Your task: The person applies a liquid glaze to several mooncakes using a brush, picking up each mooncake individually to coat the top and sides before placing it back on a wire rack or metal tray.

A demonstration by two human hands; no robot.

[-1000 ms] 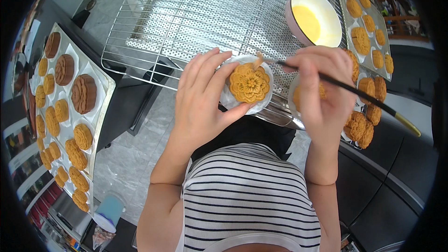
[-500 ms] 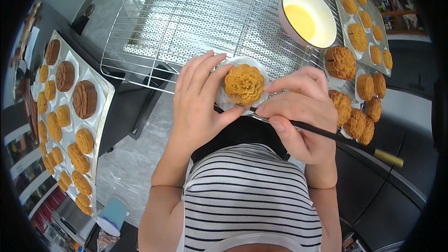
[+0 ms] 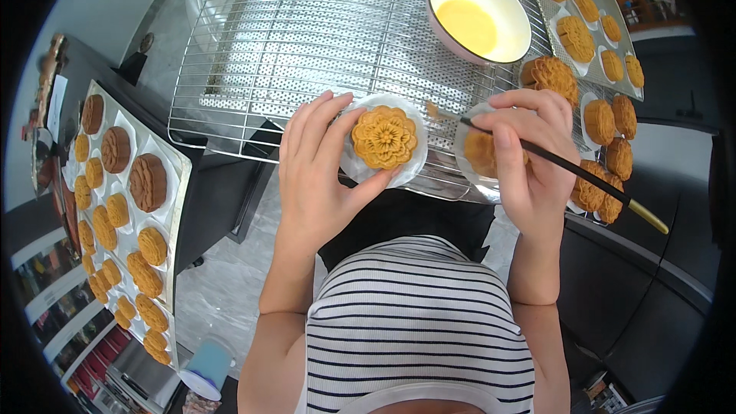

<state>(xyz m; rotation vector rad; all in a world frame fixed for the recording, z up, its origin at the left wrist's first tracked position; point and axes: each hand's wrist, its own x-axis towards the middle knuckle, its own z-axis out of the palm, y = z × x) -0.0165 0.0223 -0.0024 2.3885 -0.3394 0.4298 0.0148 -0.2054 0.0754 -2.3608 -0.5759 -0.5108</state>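
A flower-patterned golden mooncake [image 3: 385, 138] sits on a round white paper at the rack's near edge. The thumb and forefinger of my left hand [image 3: 310, 165] close around it at the paper's edge. My right hand [image 3: 533, 161] grips a thin brush [image 3: 583, 175] with a black handle and gold end. Its bristles point left, above the rack and apart from the mooncake. Another mooncake [image 3: 481, 155] on paper lies partly hidden beneath the right hand. Beyond it stands a white bowl [image 3: 507, 15] with a dark rim, holding yellow liquid [image 3: 468, 24].
The wire rack [image 3: 307, 54] lies over a perforated metal tray. More mooncakes [image 3: 599, 123] cluster at the right, near a second tray [image 3: 627, 80] of them. On the left, a lower tray [image 3: 178, 199] carries golden and brown mooncakes on papers.
My right hand has moved right with the brush, drawing its bristles away from the mooncake. My left hand stays around the mooncake. The view has shifted slightly.
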